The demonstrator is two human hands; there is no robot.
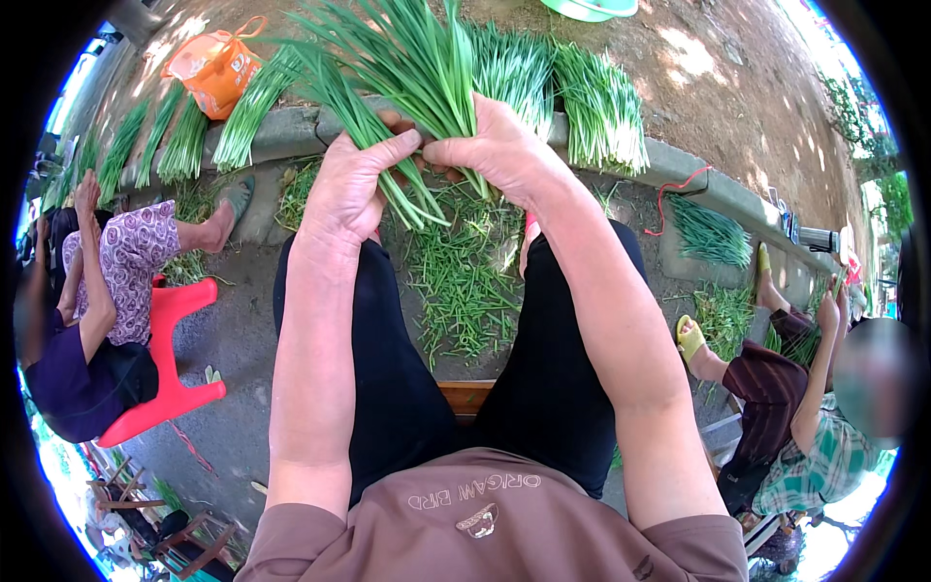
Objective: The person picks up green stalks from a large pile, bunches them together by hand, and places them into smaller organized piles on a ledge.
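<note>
- Two hands up in front of you, both full: your left hand (pixel 349 189) is closed round one small bunch (pixel 354 112), its pale ends poking out below your thumb.
- Your right hand (pixel 499 141) grips one big bunch (pixel 427 73), leaves fanning up and away; the two thumbs come together, tip to tip or nearly so.
- Both bunches are held above the ground, just beyond your two knees, and their leaves cross over the one kerb (pixel 291 126).
- Right of your hands, two bundles (pixel 601 112) side by side along that kerb!
- To the left, four at least (pixel 254 112); those further out crowd the rim, too small to count.
- One more bundle (pixel 713 233) lies low on the right, near one red string (pixel 669 204).
- Between your knees, one spread of green scraps (pixel 465 291), pieces beyond counting.
- Up top, one orange bag (pixel 218 73) and one green basin (pixel 592 8).
- Two people flank you: one (pixel 63 378) on the left by one red stool (pixel 165 359), one (pixel 815 456) on the right.
</note>
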